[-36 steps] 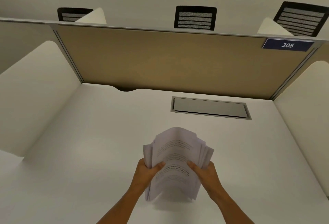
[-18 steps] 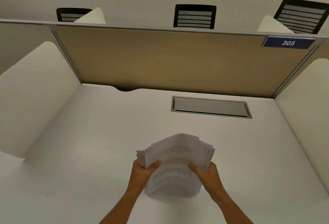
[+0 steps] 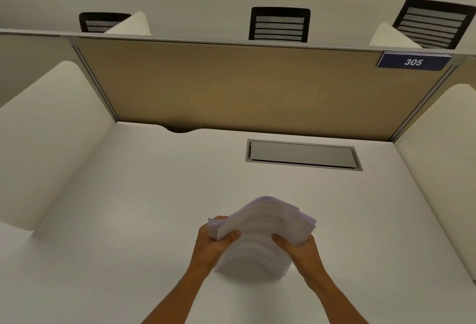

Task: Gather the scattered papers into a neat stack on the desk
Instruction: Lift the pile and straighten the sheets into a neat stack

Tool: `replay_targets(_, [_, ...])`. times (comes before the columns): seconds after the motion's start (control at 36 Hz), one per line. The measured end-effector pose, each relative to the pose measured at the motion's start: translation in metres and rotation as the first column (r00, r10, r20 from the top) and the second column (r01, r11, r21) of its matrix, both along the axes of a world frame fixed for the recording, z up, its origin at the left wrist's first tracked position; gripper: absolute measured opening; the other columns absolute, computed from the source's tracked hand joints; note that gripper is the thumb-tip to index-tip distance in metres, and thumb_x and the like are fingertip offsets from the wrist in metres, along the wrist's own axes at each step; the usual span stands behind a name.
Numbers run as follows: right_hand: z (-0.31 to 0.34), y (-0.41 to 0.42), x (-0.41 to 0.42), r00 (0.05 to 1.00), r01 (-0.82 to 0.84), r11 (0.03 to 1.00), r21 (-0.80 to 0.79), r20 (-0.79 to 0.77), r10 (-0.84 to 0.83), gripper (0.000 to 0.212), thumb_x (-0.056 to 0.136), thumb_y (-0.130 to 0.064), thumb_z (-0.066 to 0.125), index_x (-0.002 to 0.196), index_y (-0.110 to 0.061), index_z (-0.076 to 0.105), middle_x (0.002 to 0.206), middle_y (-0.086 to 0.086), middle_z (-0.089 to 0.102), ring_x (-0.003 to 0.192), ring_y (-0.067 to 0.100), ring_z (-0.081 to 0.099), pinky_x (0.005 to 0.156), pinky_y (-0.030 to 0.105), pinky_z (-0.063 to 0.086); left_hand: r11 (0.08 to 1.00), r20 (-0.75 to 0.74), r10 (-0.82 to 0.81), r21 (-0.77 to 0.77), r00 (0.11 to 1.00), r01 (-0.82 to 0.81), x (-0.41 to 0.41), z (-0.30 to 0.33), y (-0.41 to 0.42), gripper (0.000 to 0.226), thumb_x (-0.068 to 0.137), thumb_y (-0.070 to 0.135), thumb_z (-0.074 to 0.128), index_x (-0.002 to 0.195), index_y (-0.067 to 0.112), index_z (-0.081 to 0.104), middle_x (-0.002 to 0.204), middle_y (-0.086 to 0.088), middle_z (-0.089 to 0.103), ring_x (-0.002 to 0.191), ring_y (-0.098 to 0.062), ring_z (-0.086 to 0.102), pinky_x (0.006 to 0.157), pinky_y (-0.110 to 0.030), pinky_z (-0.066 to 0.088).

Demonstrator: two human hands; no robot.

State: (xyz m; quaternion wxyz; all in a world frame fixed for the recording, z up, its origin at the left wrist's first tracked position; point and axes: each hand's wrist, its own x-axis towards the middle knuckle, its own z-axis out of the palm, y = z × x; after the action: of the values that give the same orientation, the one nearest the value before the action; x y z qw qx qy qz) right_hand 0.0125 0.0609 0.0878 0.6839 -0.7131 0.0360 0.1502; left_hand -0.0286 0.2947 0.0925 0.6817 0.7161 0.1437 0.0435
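A thick bundle of white printed papers is held between both hands above the white desk. My left hand grips its left edge with the thumb on top. My right hand grips the right edge, thumb pressed on the top sheet. The bundle bends over, its top leaning away from me and its lower edge resting on or just above the desk. The sheet edges are uneven at the upper right.
A grey cable flap is set into the desk behind the papers. A tan partition closes the back, with white side panels left and right. A blue "305" sign and black chair backs show beyond.
The bundle has dropped lower and bent further forward, its top curling away from me. Both hands kept their grip on its sides.
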Motion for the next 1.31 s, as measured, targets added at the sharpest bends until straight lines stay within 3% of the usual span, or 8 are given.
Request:
replay_targets(0.5, [0.013,-0.002,0.005,0.999,-0.035,0.999,0.007,-0.036,0.035,0.045,0.061,-0.046,0.086,0.101,-0.027,0.078,0.098,0.001,0.08,0.088,0.021,0.077,0.069,0.032,0.063,0.983,-0.076,0.182,0.019,0.98,-0.181,-0.005,0.0,-0.002,0.033,0.061,0.051,0.082,0.081,0.026,0.075,0.073,0.004,0.076,0.066,-0.015,0.073,0.049,-0.019,0.055])
replay_targets(0.69, [0.003,-0.004,0.004,0.993,-0.114,0.993,-0.03,0.031,0.115,0.044,0.079,-0.02,0.083,0.119,-0.029,0.069,0.111,0.0,0.076,0.101,0.017,0.073,0.08,0.037,0.063,0.994,-0.122,0.11,0.008,0.986,-0.11,-0.007,-0.009,-0.002,0.037,0.068,0.038,0.084,0.101,0.027,0.073,0.088,0.003,0.078,0.085,-0.016,0.074,0.061,-0.024,0.059])
replay_targets(0.83, [-0.002,-0.004,0.005,0.995,-0.092,0.98,-0.177,0.006,0.095,0.019,0.088,-0.025,0.072,0.098,-0.041,0.074,0.096,-0.005,0.079,0.09,0.015,0.075,0.083,0.043,0.063,0.994,-0.17,0.1,0.05,0.98,-0.092,-0.011,-0.018,0.005,0.032,0.066,0.039,0.085,0.093,0.038,0.07,0.09,0.008,0.077,0.093,-0.02,0.072,0.062,-0.021,0.059])
replay_targets(0.94, [0.006,-0.006,0.012,0.991,-0.129,0.945,-0.299,-0.006,0.134,0.007,0.09,-0.032,0.072,0.093,-0.036,0.076,0.09,0.0,0.078,0.084,0.02,0.074,0.08,0.045,0.062,0.923,0.123,0.186,0.319,0.975,-0.216,-0.01,0.005,0.019,0.084,0.064,0.049,0.085,0.135,0.036,0.042,0.138,0.012,0.051,0.127,0.003,0.046,0.097,-0.013,0.045])
replay_targets(1.0, [0.01,-0.006,0.018,0.984,-0.163,0.916,-0.367,0.007,0.178,0.013,0.092,-0.032,0.07,0.094,-0.022,0.077,0.087,0.005,0.078,0.079,0.025,0.073,0.075,0.045,0.059,0.806,0.336,0.142,0.508,0.931,-0.306,-0.003,0.026,0.026,0.1,0.068,0.046,0.083,0.147,0.031,0.025,0.155,0.003,0.03,0.144,-0.009,0.028,0.115,-0.028,0.029])
replay_targets(1.08, [0.022,-0.003,0.026,0.964,-0.194,0.865,-0.462,0.072,0.254,0.018,0.094,-0.029,0.068,0.077,-0.025,0.072,0.069,-0.007,0.072,0.059,0.008,0.062,0.057,0.025,0.047,0.588,0.276,-0.261,0.805,0.925,-0.074,0.017,0.06,0.033,0.091,0.076,0.056,0.07,0.15,0.032,0.021,0.161,0.003,0.024,0.15,-0.017,0.017,0.123,-0.041,0.015])
replay_targets(1.17, [0.038,0.005,0.034,0.896,-0.269,0.768,-0.581,0.142,0.422,0.018,0.098,-0.028,0.062,0.091,-0.032,0.078,0.08,-0.012,0.076,0.069,0.01,0.068,0.059,0.016,0.046,0.413,-0.015,-0.456,0.882,0.89,0.227,0.03,0.074,0.028,0.076,0.082,0.049,0.067,0.147,0.037,0.03,0.16,0.011,0.025,0.146,-0.015,0.027,0.115,-0.048,0.035])
replay_targets(1.31, [0.067,0.019,0.041,0.724,-0.325,0.509,-0.797,0.137,0.676,0.023,0.098,-0.032,0.057,0.114,-0.038,0.073,0.102,-0.012,0.078,0.08,0.009,0.068,0.066,0.015,0.051,0.57,-0.197,-0.452,0.686,0.87,0.452,0.046,0.072,0.026,0.047,0.088,0.038,0.067,0.132,0.041,0.053,0.14,0.014,0.055,0.119,-0.008,0.056,0.101,-0.033,0.049])
